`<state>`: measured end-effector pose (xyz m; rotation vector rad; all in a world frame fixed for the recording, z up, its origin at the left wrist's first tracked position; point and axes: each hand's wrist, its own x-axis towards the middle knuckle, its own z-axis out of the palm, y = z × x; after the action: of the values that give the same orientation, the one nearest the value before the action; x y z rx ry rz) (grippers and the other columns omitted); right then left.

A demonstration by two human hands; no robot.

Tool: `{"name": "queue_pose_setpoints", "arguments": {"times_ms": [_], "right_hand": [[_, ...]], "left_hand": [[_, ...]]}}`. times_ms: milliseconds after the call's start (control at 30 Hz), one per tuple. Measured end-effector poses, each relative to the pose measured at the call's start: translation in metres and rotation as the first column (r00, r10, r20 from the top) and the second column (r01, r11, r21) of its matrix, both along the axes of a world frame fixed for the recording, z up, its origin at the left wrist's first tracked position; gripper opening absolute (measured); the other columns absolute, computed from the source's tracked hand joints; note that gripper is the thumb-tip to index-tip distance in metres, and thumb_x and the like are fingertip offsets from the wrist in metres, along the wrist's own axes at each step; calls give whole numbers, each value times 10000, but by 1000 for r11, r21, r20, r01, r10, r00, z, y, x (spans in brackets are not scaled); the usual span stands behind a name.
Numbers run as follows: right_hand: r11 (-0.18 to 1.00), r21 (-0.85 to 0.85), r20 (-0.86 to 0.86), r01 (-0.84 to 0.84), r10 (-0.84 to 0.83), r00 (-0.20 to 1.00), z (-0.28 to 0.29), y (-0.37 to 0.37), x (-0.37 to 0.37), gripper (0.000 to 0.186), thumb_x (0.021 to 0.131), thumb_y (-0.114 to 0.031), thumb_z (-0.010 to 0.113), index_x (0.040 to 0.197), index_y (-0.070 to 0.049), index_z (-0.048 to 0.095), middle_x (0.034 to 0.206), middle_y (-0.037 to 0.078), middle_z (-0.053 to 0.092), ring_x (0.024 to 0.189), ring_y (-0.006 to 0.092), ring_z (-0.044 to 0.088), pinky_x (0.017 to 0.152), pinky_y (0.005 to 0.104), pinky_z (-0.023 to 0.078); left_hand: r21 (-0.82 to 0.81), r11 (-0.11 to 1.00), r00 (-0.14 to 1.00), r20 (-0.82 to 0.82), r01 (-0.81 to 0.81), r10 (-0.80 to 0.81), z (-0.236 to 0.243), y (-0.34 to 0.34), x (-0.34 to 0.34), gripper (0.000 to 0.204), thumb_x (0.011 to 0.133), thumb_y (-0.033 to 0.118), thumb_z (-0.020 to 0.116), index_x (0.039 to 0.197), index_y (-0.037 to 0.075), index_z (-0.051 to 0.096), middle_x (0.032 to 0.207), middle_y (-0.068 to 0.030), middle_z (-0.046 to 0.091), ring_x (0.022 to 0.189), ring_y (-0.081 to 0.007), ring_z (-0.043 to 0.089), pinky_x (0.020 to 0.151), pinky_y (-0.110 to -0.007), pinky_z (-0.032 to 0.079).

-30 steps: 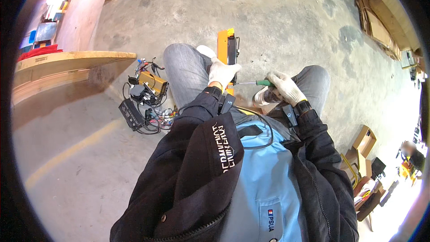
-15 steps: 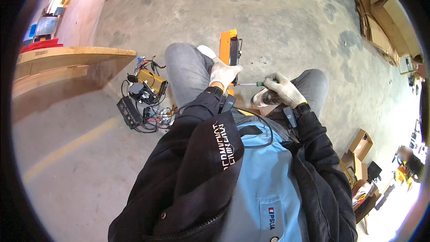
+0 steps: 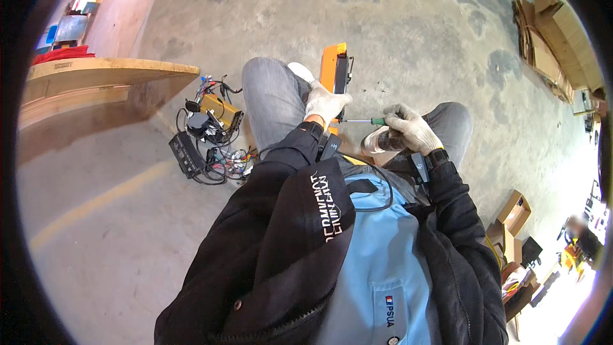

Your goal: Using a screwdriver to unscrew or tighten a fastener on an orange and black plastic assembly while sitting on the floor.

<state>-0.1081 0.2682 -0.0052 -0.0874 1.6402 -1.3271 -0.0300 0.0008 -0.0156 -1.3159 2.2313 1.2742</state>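
Observation:
Between my legs stands a long orange and black device [image 3: 329,67] whose kind I cannot make out. My left hand [image 3: 325,103], in a white knit glove, is closed over its near part. A screwdriver [image 3: 378,121] with a green handle and thin metal shaft lies level in the grip of my right hand [image 3: 410,128], gloved the same way. Its shaft points left, and the tip reaches the device's right side just by my left hand. What the tip touches is too small to tell.
Left of my leg, a heap of wires and black boxes [image 3: 186,154] lies on the concrete floor beside a gold metal box [image 3: 218,110]. A wooden bench [image 3: 115,70] juts in at left. Flattened cardboard [image 3: 543,48] leans at far right. Another person [image 3: 584,239] is at the right edge.
The whole view has shifted slightly, so the scene sits a little farther right. Both hands keep their hold, and the screwdriver stays against the device.

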Motion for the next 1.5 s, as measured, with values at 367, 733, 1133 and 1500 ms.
{"name": "queue_pose_setpoints", "arguments": {"times_ms": [367, 733, 1133, 1500], "right_hand": [[972, 230, 24, -38, 34, 999, 21, -8, 3, 488, 1107, -469, 572, 1225, -15, 708, 766, 11, 637, 540, 58, 507, 480, 238, 414], [998, 49, -176, -41, 49, 983, -7, 3, 0, 352, 1031, -257, 720, 1254, 8, 659, 948, 13, 628, 812, 94, 615, 706, 270, 527], [946, 292, 126, -141, 108, 986, 17, -3, -4, 384, 1086, -345, 634, 1222, 12, 677, 945, 31, 644, 771, 101, 614, 686, 273, 520], [1000, -3, -134, -10, 9, 991, -20, 7, 0, 471, 950, -274, 778, 1265, 61, 676, 1007, 101, 727, 910, 186, 689, 817, 332, 561]], "left_hand": [[7, 999, 998, 57, 31, -31, 17, 1, -2, 920, 733, 350, 930, 1384, -115, 475, 1219, -271, 720, 1136, -368, 736, 972, -404, 583], [-16, 998, 997, 49, 61, -61, 12, 1, -1, 951, 750, 360, 926, 1425, -111, 451, 1266, -292, 708, 1183, -383, 724, 1013, -408, 571], [10, 999, 998, 50, 48, -48, 7, 1, -2, 917, 752, 343, 931, 1402, -108, 466, 1225, -288, 721, 1139, -385, 737, 984, -410, 581], [1, 998, 998, 37, 57, -57, 7, 0, -1, 927, 739, 359, 924, 1397, -111, 471, 1211, -293, 722, 1130, -383, 740, 978, -413, 582]]}}
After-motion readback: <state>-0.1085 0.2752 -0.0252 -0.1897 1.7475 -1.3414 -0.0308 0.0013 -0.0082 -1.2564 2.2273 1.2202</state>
